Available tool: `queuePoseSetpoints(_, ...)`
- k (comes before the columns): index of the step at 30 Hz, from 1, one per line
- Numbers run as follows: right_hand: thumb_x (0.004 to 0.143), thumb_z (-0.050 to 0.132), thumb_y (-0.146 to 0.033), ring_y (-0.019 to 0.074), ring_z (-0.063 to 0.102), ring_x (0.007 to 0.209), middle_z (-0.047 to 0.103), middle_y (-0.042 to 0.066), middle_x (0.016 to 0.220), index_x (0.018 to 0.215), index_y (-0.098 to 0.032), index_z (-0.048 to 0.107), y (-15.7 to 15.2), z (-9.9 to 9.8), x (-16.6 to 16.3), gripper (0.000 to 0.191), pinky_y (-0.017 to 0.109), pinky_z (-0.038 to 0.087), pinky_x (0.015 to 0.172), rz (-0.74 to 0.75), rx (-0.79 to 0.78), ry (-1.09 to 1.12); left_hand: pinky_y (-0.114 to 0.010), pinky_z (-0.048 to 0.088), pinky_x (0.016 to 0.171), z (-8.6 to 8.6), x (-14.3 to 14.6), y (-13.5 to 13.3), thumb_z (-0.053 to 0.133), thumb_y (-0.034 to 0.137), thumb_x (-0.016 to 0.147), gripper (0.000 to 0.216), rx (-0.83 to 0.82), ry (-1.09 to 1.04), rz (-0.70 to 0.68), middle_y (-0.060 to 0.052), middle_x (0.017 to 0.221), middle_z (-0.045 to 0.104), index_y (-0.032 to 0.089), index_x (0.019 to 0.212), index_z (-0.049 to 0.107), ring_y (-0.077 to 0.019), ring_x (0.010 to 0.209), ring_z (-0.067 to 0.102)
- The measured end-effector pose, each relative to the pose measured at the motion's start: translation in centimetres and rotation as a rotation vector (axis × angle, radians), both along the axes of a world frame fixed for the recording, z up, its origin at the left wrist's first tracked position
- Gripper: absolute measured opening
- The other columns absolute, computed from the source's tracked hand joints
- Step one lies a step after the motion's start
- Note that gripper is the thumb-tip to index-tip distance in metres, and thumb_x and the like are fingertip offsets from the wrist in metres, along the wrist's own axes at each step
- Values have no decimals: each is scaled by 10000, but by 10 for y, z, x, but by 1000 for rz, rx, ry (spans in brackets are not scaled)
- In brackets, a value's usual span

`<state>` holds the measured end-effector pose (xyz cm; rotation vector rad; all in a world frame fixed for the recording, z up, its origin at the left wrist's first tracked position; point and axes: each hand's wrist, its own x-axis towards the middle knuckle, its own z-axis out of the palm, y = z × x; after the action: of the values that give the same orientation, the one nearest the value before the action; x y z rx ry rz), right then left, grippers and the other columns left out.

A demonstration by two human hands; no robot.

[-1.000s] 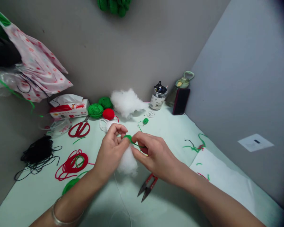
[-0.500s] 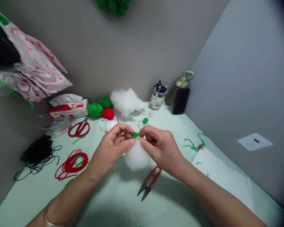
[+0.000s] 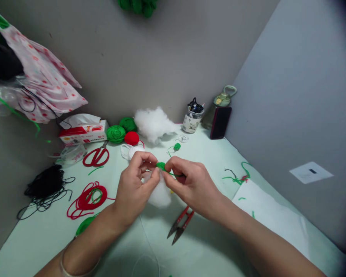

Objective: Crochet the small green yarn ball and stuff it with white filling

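Beyond the snips [image 3: 178,232], the left hand [image 3: 138,184] pinches a small green knitted piece [image 3: 161,166] between thumb and fingertips; the right hand [image 3: 192,181] pinches its right edge. White stuffing [image 3: 160,194] sits between the piece and the snips. Red scissors [image 3: 96,157] lie left of the snips.

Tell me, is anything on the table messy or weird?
A little. The black yarn on the left looks tangled, with loose strands straggling across the table. On the right, tiny green scraps lie on the white sheet, like stray snippets. Nothing looks spilled or broken.
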<state>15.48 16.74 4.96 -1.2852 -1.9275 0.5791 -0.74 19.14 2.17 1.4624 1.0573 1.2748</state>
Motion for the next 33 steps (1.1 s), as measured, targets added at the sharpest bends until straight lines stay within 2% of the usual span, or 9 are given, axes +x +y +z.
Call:
queuePoseSetpoints(3,926,603,-205,101,327,584,377,-69,623,753,-212,511,4,-2,2,196,264,286,591,-63,61,-14,-237,495,675,4,-1,-1,722,222,818,170,-44,-30,-40,11,896,630,222,918,585,-131,780,615)
queuePoseSetpoints(5,932,601,-216,102,327,588,379,-68,629,758,-212,513,4,2,4,195,264,288,597,-42,58,-20,-211,467,592,7,-1,-2,719,240,826,169,-100,-76,-78,19,863,617,221,913,575,-111,703,585)
queuePoseSetpoints(9,891,645,-211,94,342,596,420,-77,681,863,-227,525,2,13,11,124,244,310,595,144,-154,-67,-184,359,460,9,-3,0,728,277,838,195,-171,-128,-106,53,734,572,224,905,552,-68,521,460)
queuePoseSetpoints(11,867,676,-200,90,337,602,428,-79,702,893,-229,524,2,15,13,157,239,309,595,171,-179,-97,-184,326,434,6,-3,1,731,319,857,219,-206,-147,-130,67,671,553,230,925,542,-62,469,422)
queuePoseSetpoints(16,920,611,-191,84,291,575,361,-82,626,755,-206,512,6,4,10,193,249,261,574,34,-84,5,-186,352,429,1,-2,1,749,420,863,297,-290,-208,-193,71,632,558,235,949,534,-67,444,438)
queuePoseSetpoints(20,891,606,-186,81,279,549,320,-90,566,710,-202,537,11,0,9,195,249,237,543,-15,-129,76,-173,356,430,5,0,-7,750,382,871,261,-245,-224,-195,85,578,538,236,946,547,-67,436,449)
queuePoseSetpoints(26,857,594,-172,81,299,552,362,-79,566,659,-200,515,11,1,11,216,254,245,559,-87,-85,91,-161,435,530,8,1,-8,753,329,889,199,-177,-216,-231,47,762,605,226,976,605,-65,593,535)
queuePoseSetpoints(29,869,586,-150,82,300,554,363,-79,575,676,-198,512,8,5,12,213,259,252,579,-73,-27,33,-162,445,568,7,-1,-4,786,304,856,223,-198,-214,-236,31,852,610,215,954,606,-69,668,547)
queuePoseSetpoints(33,951,523,-167,81,326,556,403,-78,612,782,-196,526,1,13,11,171,257,276,601,51,-37,-59,-165,441,578,5,-2,1,758,269,845,205,-194,-196,-205,40,820,587,206,920,578,-76,681,549)
